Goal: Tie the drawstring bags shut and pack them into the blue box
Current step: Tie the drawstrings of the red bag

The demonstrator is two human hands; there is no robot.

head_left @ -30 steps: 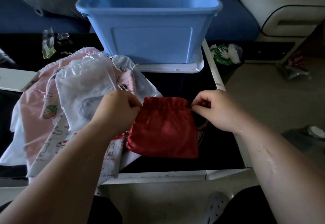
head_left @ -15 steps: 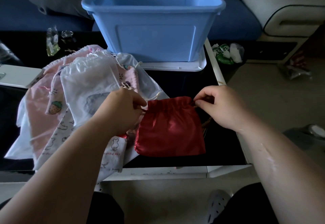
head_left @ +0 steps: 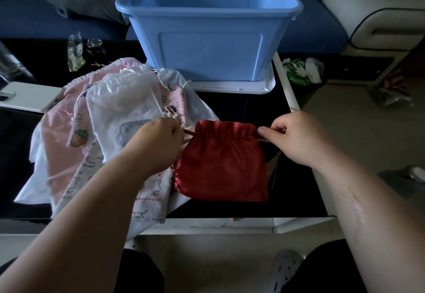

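One head-worn camera looks forward and down (close) onto the table (head_left: 241, 113).

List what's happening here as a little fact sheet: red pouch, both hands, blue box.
red bag: lies on the dark table, neck gathered
left hand: pinches the drawstring at the neck's left end
right hand: pinches the drawstring at the neck's right end
blue box: behind the red bag, standing on a white lid; no bags seen inside
other bags: heaped left of the red bag
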